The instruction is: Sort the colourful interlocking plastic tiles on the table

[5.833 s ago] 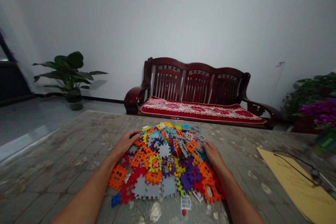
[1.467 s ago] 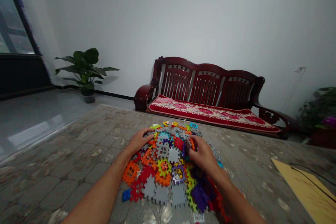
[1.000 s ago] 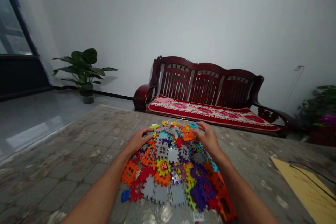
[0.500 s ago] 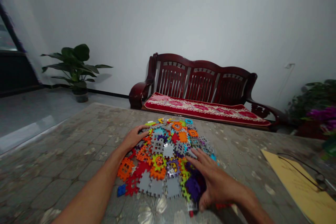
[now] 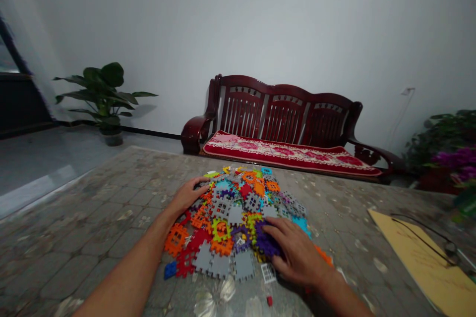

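A heap of flat plastic interlocking building pieces lies before me, with several grey panels [image 5: 244, 264], an orange window-frame piece [image 5: 176, 239] and red pieces [image 5: 185, 262] along its near side. My left hand [image 5: 189, 195] rests at the heap's left edge, its fingers apart and holding nothing. On the right side my right hand [image 5: 297, 250] lies with curved, parted fingers against a purple toothed piece [image 5: 266, 237]. It touches this piece without a visible grip. Close to my right thumb is a white window frame [image 5: 268, 273].
The heap is on a table with a patterned grey cover [image 5: 111, 218]. A small red block [image 5: 269, 300] lies near the front edge, a blue block [image 5: 170, 270] at the left. Yellow paper [image 5: 420, 262] with a black cord is at right. Behind stands a wooden bench [image 5: 197, 133].
My right hand has pushed the purple piece forward and left into the heap. The white window frame and red block now show in full. My left hand has stayed nearly in place.
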Motion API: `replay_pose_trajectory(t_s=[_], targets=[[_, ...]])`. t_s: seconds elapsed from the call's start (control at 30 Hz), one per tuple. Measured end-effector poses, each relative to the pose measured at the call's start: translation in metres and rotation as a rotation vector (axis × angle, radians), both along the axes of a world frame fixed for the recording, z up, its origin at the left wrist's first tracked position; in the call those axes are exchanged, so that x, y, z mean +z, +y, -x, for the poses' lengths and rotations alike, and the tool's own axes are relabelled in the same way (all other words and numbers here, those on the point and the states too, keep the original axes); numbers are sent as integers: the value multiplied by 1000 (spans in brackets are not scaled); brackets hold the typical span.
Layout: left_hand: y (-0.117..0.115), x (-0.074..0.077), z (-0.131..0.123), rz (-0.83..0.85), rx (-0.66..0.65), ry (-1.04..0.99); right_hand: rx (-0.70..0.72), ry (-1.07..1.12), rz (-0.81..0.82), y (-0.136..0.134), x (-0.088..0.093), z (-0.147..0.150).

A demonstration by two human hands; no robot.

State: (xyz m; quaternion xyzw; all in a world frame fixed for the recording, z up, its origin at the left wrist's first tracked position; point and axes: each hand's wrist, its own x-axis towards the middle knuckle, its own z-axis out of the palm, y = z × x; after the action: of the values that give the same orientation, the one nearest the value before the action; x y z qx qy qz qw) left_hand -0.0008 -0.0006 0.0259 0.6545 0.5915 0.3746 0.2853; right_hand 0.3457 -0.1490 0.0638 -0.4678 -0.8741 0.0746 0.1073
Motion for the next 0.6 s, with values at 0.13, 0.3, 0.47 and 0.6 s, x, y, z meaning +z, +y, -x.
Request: replay_pose_trajectory(t_s=[0.13, 0.3, 0.47, 0.6], targets=[[0, 0, 0, 5, -2, -9, -115, 137, -52, 7, -3, -6], [-2, 4, -2, 26, 1, -19, -353, 395, -64, 43, 5, -5], [0, 0, 0, 18, -8, 2, -458, 725, 12, 81, 20, -1], [4, -6, 2, -4, -18, 17, -432, 662, 89, 73, 24, -22]])
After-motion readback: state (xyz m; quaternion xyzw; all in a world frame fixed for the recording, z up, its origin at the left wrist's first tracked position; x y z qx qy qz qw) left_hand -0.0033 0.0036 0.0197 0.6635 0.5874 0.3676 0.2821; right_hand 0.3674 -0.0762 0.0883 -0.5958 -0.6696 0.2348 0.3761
